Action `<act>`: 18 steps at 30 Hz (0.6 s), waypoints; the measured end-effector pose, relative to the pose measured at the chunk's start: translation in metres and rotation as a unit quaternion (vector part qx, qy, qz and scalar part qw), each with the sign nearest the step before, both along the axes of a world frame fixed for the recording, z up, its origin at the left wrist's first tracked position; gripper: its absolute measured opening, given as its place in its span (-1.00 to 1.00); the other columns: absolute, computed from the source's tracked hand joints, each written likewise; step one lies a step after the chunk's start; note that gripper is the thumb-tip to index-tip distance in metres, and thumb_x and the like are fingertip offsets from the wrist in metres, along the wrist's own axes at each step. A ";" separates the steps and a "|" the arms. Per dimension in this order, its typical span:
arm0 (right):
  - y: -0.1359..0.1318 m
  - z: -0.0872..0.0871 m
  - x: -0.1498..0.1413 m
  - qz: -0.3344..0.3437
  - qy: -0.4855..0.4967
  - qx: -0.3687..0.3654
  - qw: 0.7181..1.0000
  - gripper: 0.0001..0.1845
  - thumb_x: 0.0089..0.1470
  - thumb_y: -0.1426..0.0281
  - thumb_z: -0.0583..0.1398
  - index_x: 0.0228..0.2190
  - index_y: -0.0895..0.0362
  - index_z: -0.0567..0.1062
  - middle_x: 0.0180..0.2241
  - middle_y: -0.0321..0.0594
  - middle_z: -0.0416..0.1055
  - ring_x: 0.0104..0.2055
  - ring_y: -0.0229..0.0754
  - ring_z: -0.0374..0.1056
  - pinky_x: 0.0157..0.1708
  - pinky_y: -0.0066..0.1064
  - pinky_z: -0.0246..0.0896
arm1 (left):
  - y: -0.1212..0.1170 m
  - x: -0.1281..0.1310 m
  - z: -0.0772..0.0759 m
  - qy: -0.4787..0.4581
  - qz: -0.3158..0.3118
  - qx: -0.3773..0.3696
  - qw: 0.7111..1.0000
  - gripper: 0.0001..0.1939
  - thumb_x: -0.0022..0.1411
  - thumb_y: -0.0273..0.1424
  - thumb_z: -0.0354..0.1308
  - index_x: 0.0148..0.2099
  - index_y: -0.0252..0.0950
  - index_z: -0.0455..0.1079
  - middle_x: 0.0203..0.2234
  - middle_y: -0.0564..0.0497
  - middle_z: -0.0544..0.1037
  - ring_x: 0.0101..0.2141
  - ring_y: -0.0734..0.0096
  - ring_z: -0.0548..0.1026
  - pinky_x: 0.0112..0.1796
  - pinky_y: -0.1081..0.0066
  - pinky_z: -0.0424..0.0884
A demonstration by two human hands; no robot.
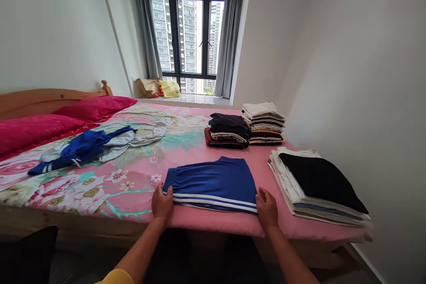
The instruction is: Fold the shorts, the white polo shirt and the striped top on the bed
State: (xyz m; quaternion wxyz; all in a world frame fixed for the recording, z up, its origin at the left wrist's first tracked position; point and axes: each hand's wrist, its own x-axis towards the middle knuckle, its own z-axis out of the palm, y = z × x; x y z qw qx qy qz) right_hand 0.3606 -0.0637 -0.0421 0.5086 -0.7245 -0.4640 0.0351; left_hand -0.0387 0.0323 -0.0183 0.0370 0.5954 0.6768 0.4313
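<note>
A pair of blue shorts (pixel 213 180) with white side stripes lies folded in half on the bed's near edge, its elastic waistband to the left. At the waistband's near corner, my left hand (pixel 162 202) grips the cloth between thumb and fingers. My right hand (pixel 266 208) holds the leg hem at the near right corner, fingers curled. The striped side runs between both hands, facing me. Part of the fingertips is hidden by the cloth.
Folded clothes stand in a dark stack (pixel 228 131), a taller stack (pixel 264 124) and a near-right pile (pixel 316 186) topped with black. Loose blue and grey clothes (pixel 89 144) lie left on the flowered bedsheet (pixel 133 186). Red pillows (pixel 96 107) rest by the headboard (pixel 49 96).
</note>
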 end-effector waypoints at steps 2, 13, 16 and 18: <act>0.000 -0.002 0.001 0.002 0.006 -0.005 1.000 -0.52 0.01 0.20 0.04 -0.10 0.20 0.42 -0.10 -0.01 0.42 -0.01 0.00 0.30 0.05 -0.16 0.18 | 0.007 -0.011 0.002 0.006 -0.009 -0.023 1.000 -0.51 0.16 -0.17 -0.03 0.07 -0.32 0.31 -0.07 -0.23 0.51 -0.03 0.06 0.45 -0.06 0.14 0.36; -0.004 0.000 0.001 0.004 0.080 -0.029 0.996 -0.48 -0.07 0.14 0.08 -0.11 0.15 0.44 -0.14 -0.05 0.47 -0.04 0.05 0.35 -0.05 -0.17 0.26 | -0.001 -0.015 0.008 0.054 -0.004 -0.089 0.995 -0.50 0.15 -0.10 0.00 -0.05 -0.39 0.39 -0.16 -0.26 0.54 -0.09 0.06 0.48 -0.10 0.20 0.34; -0.008 0.001 0.000 -0.007 0.112 -0.049 0.992 -0.47 -0.07 0.13 0.09 -0.09 0.14 0.41 -0.15 -0.06 0.47 -0.07 0.04 0.37 -0.06 -0.18 0.25 | -0.004 -0.014 0.008 0.058 -0.006 -0.089 0.994 -0.51 0.16 -0.11 -0.01 -0.04 -0.37 0.39 -0.15 -0.23 0.54 -0.07 0.08 0.46 -0.09 0.22 0.33; -0.012 0.002 -0.001 -0.015 0.131 -0.071 0.989 -0.45 -0.06 0.11 0.09 -0.07 0.12 0.39 -0.16 -0.07 0.46 -0.10 0.02 0.39 -0.09 -0.20 0.25 | -0.007 -0.015 0.008 0.059 -0.011 -0.088 0.994 -0.51 0.18 -0.11 -0.02 -0.02 -0.37 0.38 -0.13 -0.21 0.53 -0.05 0.11 0.45 -0.07 0.23 0.32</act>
